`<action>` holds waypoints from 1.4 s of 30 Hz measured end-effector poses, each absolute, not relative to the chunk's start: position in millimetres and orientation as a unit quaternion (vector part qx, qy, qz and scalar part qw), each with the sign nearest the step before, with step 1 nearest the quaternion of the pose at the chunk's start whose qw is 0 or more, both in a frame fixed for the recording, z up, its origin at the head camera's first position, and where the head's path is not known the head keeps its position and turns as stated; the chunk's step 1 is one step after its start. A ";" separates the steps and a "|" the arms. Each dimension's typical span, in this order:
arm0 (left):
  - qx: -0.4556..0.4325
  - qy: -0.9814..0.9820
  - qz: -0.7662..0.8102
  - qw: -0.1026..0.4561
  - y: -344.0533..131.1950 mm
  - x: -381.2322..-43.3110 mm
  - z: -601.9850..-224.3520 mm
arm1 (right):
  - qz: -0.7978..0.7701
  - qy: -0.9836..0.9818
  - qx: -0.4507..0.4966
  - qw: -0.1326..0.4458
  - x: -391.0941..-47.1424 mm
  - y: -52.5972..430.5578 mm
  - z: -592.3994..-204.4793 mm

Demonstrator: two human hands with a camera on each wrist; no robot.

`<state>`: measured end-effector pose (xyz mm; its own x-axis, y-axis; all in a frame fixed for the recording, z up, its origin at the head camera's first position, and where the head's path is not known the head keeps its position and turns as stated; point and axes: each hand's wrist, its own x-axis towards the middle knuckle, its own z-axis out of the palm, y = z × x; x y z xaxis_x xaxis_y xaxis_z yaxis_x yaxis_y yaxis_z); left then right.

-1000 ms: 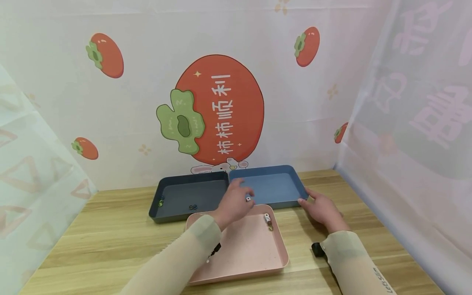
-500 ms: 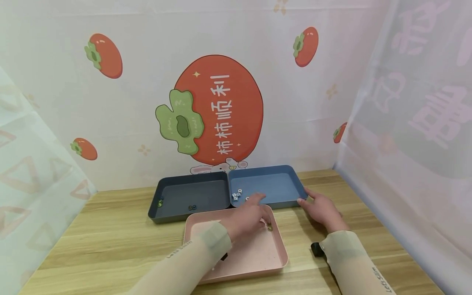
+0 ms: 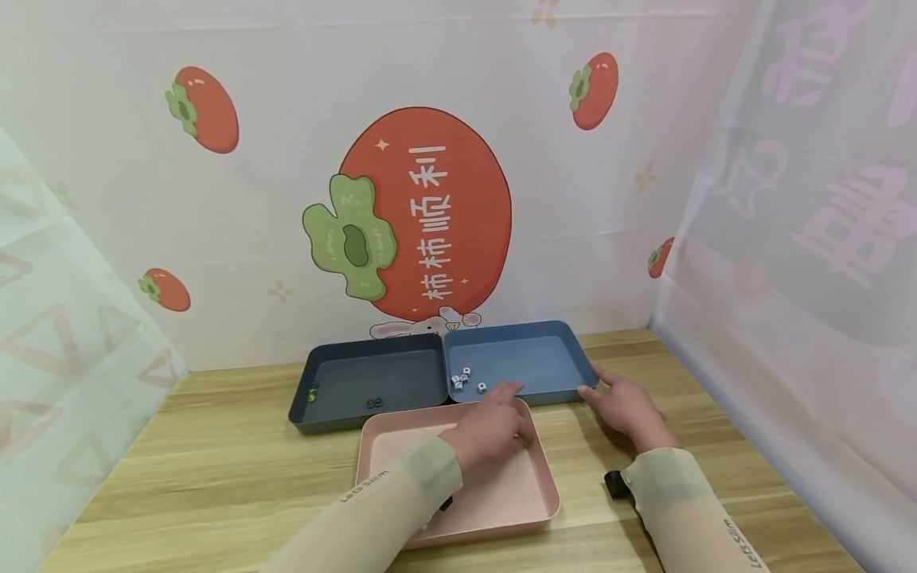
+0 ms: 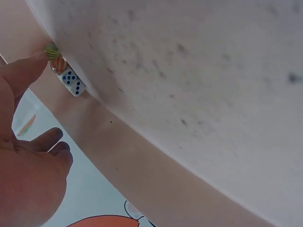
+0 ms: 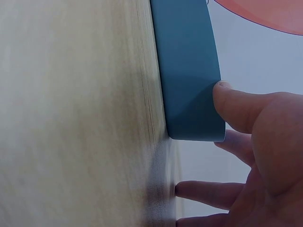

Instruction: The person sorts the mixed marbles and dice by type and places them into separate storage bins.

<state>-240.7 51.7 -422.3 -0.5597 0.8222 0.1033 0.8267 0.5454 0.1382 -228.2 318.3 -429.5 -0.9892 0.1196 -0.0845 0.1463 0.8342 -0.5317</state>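
My left hand [image 3: 494,434] is over the pink tray [image 3: 548,497], palm down. In the left wrist view its thumb tip meets a green-striped marble [image 4: 51,49], while other fingers stand apart from it. Beside that marble, along the tray wall, lie an orange marble [image 4: 59,65] and two white dice [image 4: 73,82] with blue spots. My right hand [image 3: 626,406] holds the near right corner of the blue tray [image 3: 552,395], thumb at the front rim and index finger at the side wall. Other right fingers reach down toward the table.
Several white dice [image 3: 459,380] sit in the blue tray's left end, with one die [image 3: 481,387] slightly apart. The dark tray [image 3: 304,426] alongside holds marbles [image 3: 374,403]. A patterned cloth [image 3: 544,239] rises behind the wooden table [image 3: 193,446].
My left hand has moved from the blue tray's near left corner to the pink tray's right side, uncovering the dice in the blue tray. The right hand has stayed put.
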 end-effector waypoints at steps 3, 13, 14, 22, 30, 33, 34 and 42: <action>-0.461 -0.882 -0.095 0.001 52.1 -241.7 -423.9 | -0.280 0.957 0.070 0.024 -228.6 318.0 -430.0; -0.442 -0.895 -0.068 -0.004 55.9 -241.5 -431.7 | -0.279 0.957 0.078 0.029 -229.9 315.9 -430.9; -0.443 -0.894 -0.063 -0.001 56.3 -241.5 -431.9 | -0.280 0.957 0.076 0.028 -230.1 316.0 -430.9; -0.456 -0.889 -0.041 0.010 55.0 -238.6 -427.8 | -0.280 0.957 0.063 0.025 -229.5 316.6 -430.4; -0.414 -0.897 -0.150 -0.034 40.8 -245.5 -407.7 | -0.282 0.957 0.063 0.022 -228.9 316.1 -428.0; -0.388 -0.905 -0.168 -0.046 34.4 -247.6 -397.1 | -0.282 0.957 0.064 0.024 -228.2 316.5 -427.5; -0.380 -0.906 -0.181 -0.051 32.0 -248.6 -394.8 | -0.284 0.956 0.066 0.024 -227.8 316.4 -427.1; -0.309 -0.913 -0.264 -0.041 -1.2 -258.2 -380.7 | -0.286 0.955 0.071 0.028 -227.6 316.6 -428.1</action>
